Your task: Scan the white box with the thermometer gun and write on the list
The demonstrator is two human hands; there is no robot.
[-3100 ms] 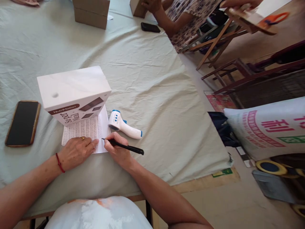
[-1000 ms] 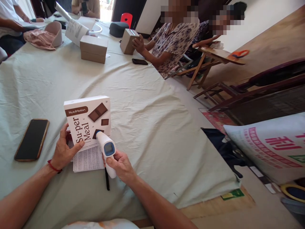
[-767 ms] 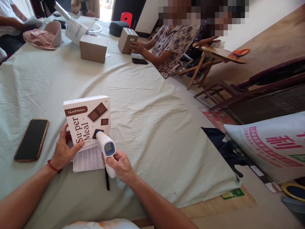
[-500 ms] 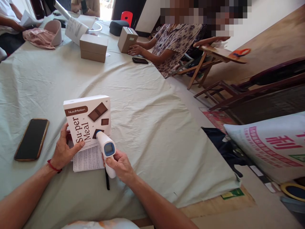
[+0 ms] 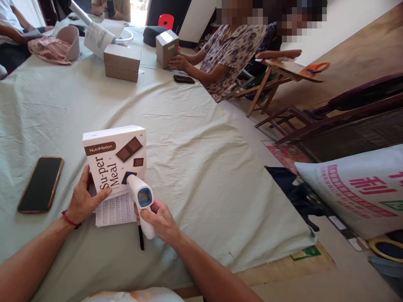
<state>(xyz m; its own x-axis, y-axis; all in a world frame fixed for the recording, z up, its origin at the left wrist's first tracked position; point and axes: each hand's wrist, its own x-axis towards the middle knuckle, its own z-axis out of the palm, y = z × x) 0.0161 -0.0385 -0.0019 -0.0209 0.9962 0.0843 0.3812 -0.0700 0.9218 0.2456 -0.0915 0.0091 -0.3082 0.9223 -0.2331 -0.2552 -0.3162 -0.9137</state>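
My left hand (image 5: 86, 195) grips the lower left corner of a white box (image 5: 122, 144) printed "NutriMotion Su-per Meal" with brown chocolate pieces; the thumb lies on its front. A white infrared thermometer (image 5: 143, 205) with a blue-rimmed screen is held in my right hand (image 5: 162, 220), thumb on its handle. Its blue tip points at the box's lower right front; I cannot tell whether it touches. Under the box lies a printed sheet of paper (image 5: 115, 212), partly covered. A black pen-like thing (image 5: 141, 241) sticks out below the thermometer.
A phone (image 5: 40, 184) lies left on the cloth-covered table (image 5: 189, 167). Farther off stand a brown carton (image 5: 122, 63), a pink cap (image 5: 52, 48) and another phone (image 5: 184, 79). Across the table, a person's hands hold a small carton (image 5: 166, 48). A printed sack (image 5: 355, 188) sits at right.
The person across the table has tilted and turned the small carton. My hands, the box and the thermometer stay nearly the same; the view has shifted slightly.
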